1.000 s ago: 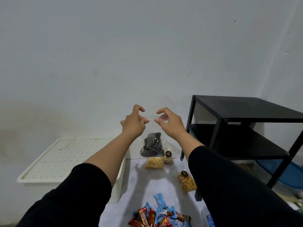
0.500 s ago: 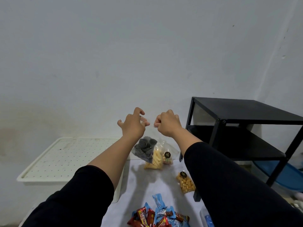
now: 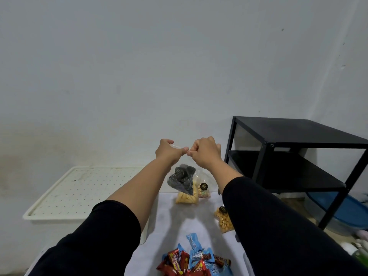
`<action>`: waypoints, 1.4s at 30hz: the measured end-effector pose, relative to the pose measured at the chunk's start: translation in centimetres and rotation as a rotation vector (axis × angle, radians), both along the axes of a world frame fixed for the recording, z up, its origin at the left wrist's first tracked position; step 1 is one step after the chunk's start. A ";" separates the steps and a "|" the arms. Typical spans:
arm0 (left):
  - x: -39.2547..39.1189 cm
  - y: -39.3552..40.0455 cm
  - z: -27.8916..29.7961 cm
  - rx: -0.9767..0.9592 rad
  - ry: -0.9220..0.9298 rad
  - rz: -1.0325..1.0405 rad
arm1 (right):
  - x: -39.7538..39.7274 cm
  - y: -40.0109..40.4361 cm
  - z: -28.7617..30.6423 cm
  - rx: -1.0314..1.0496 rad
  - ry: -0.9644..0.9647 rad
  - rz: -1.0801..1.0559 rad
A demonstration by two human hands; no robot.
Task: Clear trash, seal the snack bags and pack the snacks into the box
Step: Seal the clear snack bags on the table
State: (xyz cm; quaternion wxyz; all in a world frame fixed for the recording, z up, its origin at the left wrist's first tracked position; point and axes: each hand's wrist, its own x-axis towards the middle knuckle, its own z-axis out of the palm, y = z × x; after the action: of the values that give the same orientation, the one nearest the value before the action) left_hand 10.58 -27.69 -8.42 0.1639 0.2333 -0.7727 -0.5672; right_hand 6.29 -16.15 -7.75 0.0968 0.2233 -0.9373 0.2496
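Observation:
Both hands are raised above the table. My left hand (image 3: 169,151) and my right hand (image 3: 205,152) pinch the top edge of a clear bag of black swirl cookies (image 3: 182,179), their fingertips nearly touching. The bag hangs tilted below them. Under it on the white table (image 3: 169,222) lie a bag of yellow stick snacks (image 3: 187,198), a small bag of pastel sweets (image 3: 205,193) and a bag of orange puffs (image 3: 225,222). A heap of red and blue wrapped candies (image 3: 191,261) sits at the near edge.
A cream box with a perforated lid (image 3: 79,193) stands left of the table. A black two-tier shelf (image 3: 294,156) stands at the right, with a blue tub (image 3: 346,212) behind its leg. A plain wall is behind everything.
My hands have drawn together and curled onto the bag's top edge. The cookie bag swung from hanging straight to tilted toward the left.

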 end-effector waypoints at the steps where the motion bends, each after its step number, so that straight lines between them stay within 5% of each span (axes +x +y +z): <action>1: 0.1 0.0 -0.1 0.003 0.009 -0.002 | -0.1 0.1 0.0 -0.028 -0.018 0.003; 16: -0.8 -1.2 -0.8 0.059 0.066 -0.048 | -0.8 -0.6 0.1 -0.299 -0.177 -0.063; 21: -1.1 -1.4 -0.6 0.063 0.088 0.005 | -1.0 -0.6 -0.5 -0.374 -0.118 0.080; 26: -1.4 -2.7 -0.6 0.134 0.124 0.056 | -0.5 -0.3 -1.3 -0.301 -0.056 0.258; 31: -1.4 -3.7 -0.3 0.162 0.163 0.044 | -0.7 -1.1 -2.4 -0.203 -0.001 0.148; 35: -0.4 -4.4 -0.3 0.007 0.192 -0.010 | -0.4 -1.9 -2.0 -0.267 0.039 0.103; 42: 1.2 -6.6 -2.1 -0.555 0.160 -0.008 | -0.2 -2.8 -2.7 -0.378 -0.059 0.064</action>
State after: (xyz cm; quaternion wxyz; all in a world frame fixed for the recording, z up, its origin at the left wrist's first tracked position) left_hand 11.81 -34.26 -10.55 0.2798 0.1310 -0.8838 -0.3512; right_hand 6.06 -18.91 -10.43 0.1015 0.2235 -0.8685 0.4307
